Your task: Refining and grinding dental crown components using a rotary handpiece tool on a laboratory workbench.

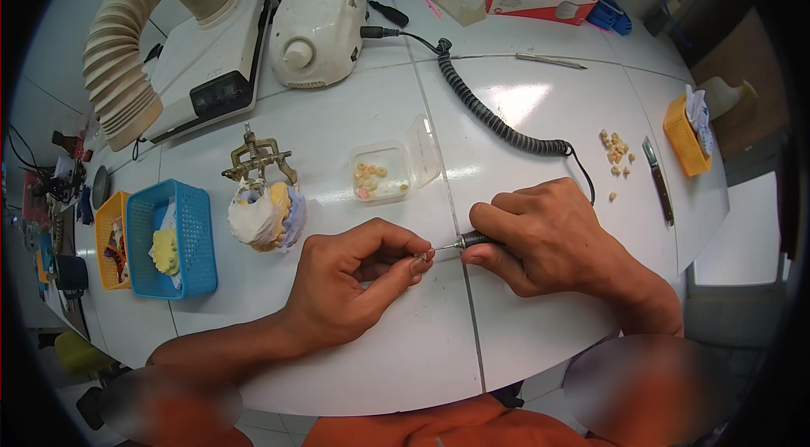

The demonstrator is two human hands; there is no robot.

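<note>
My left hand (359,278) is closed in a pinch on a tiny pale tooth crown (421,257), mostly covered by the fingertips. From the right, my right hand (540,236) grips a dark rotary handpiece (478,238), its thin metal bur pointing left at the pinched crown. Whether the bur touches it, I cannot tell. Behind my hands stands an open clear plastic box (380,170) with several tooth crowns (369,178) inside. Left of the box, a dental cast (263,215) in white, yellow and lilac sits with a brass articulator (257,158).
A coiled black cord (489,113) runs from the white control unit (316,33). A dust extractor (211,67) with ribbed hose stands back left. Blue basket (198,236) and yellow basket (110,274) are left. Loose crowns (616,147), a knife (658,181) and another yellow basket (685,139) lie right.
</note>
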